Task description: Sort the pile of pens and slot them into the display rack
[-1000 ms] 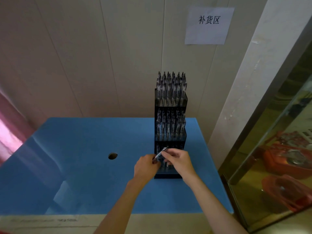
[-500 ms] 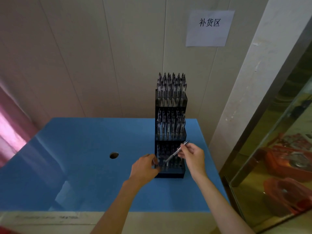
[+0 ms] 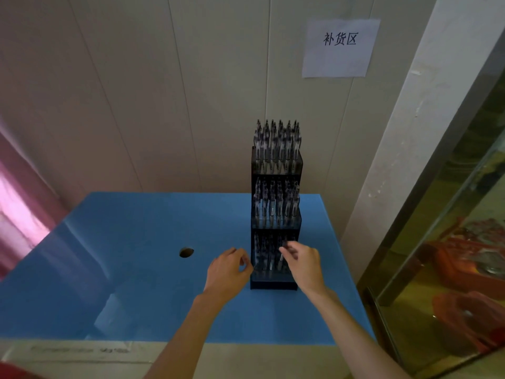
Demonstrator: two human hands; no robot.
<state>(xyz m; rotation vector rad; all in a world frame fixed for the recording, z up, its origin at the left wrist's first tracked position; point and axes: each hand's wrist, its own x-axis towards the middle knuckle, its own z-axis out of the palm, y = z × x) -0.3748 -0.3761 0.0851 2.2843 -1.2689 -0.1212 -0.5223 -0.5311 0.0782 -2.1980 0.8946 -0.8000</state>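
- Head view, progress: the tall black three-tier plastic display rack [image 3: 276,222] looks nearly full. Top and middle tiers are packed with upright clear-barrelled pens with dark tips [image 3: 277,143]; the bottom tier also holds pens.
- No loose pile shows anywhere on the blue desk [image 3: 142,242], so I judge the task to be at its last pen or so.
- Right hand [image 3: 303,262] is at the bottom tier, fingertips pinching the top of one pen [image 3: 281,254] that stands nearly upright in the slots; looks like it is being seated.
- Left hand [image 3: 228,272] sits just beside the rack's lower left edge, fingers loosely curled. Can't tell if it holds another pen or touches the rack.
- Rack: stepped, dark translucent fronts, standing upright at the desk's right side, near the wall.
- Pens: slim, identical, hard to count in the dim bottom tier.
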